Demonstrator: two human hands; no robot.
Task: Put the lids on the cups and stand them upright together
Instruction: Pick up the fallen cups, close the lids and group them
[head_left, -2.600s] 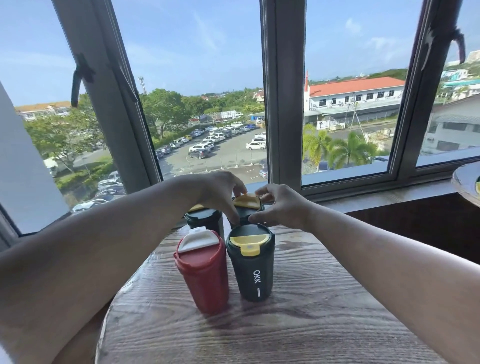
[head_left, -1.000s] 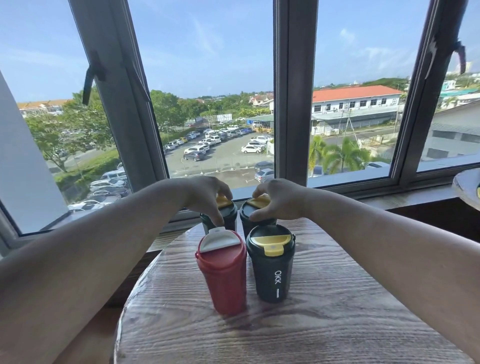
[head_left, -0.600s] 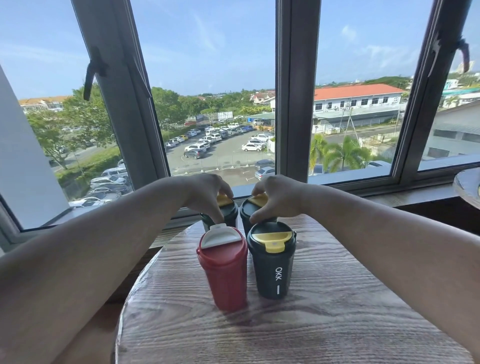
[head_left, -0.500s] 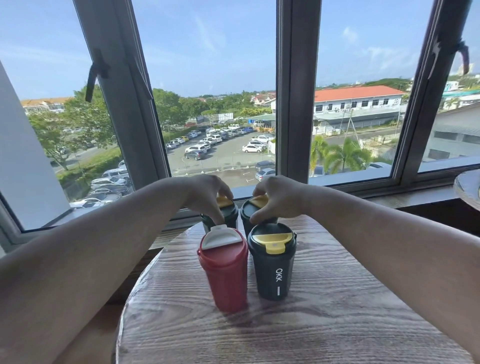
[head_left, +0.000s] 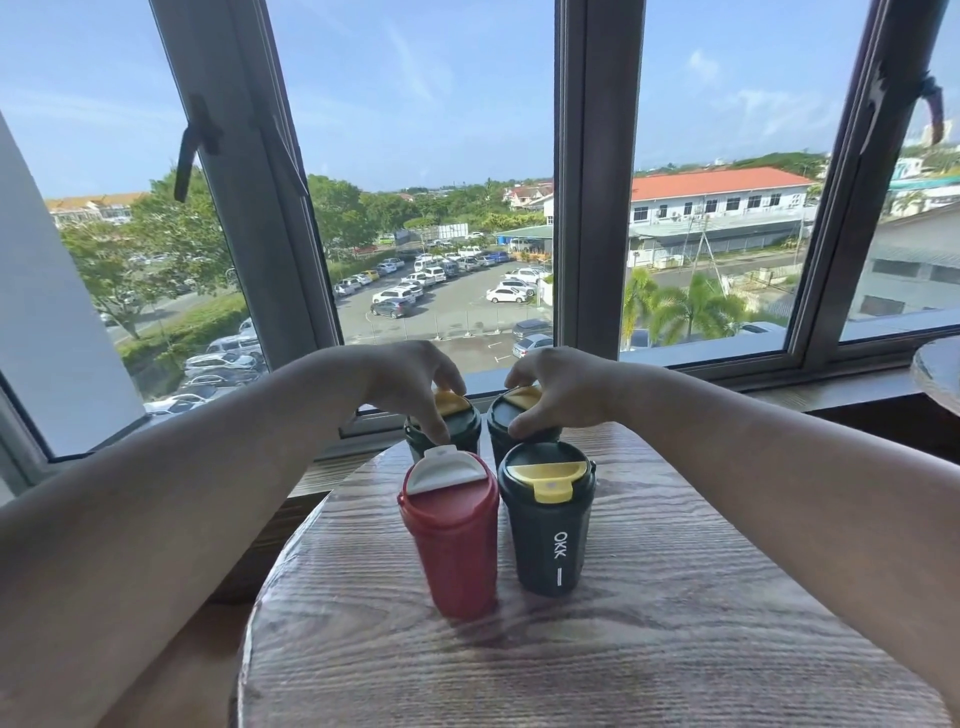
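Several lidded cups stand upright in a tight group on the round wooden table (head_left: 649, 649). In front are a red cup (head_left: 454, 545) with a white flip lid and a dark green cup (head_left: 548, 530) marked OKK with a yellow flip lid. Behind them stand two more dark green cups with yellow flips. My left hand (head_left: 410, 379) grips the lid of the back left cup (head_left: 457, 421) from above. My right hand (head_left: 556, 384) grips the lid of the back right cup (head_left: 501, 415). Both back cups are partly hidden by the hands and the front cups.
A window sill (head_left: 779, 384) and dark window frames (head_left: 587, 182) run close behind the table's far edge. The edge of another round table (head_left: 940, 374) shows at the far right. Bare wood grain lies in front of the cups.
My right hand moved from the back left region onto the back right cup's lid; both hands have since stayed on the two back lids. The view shifted slightly.
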